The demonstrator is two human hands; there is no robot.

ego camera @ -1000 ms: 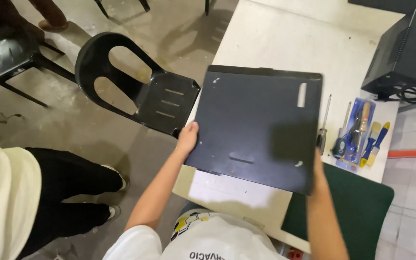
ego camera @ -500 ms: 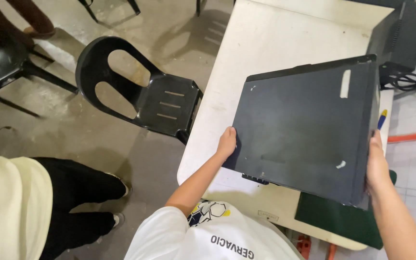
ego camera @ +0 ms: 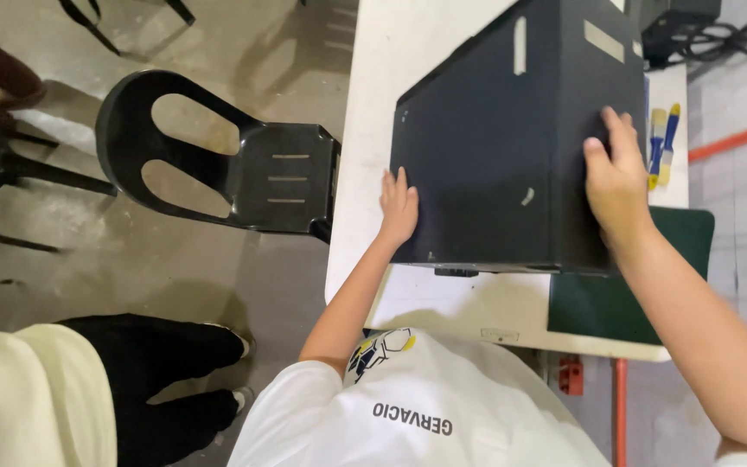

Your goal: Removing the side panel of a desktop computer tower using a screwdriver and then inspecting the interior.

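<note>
Since the earlier frame, the black metal case has swung from a flat panel view to standing on the white worktop. Left hand presses its lower left edge, fingers together and flat; right hand lies spread on the right side. Screwdrivers beside it lie untouched, so the work looks barely begun.
</note>
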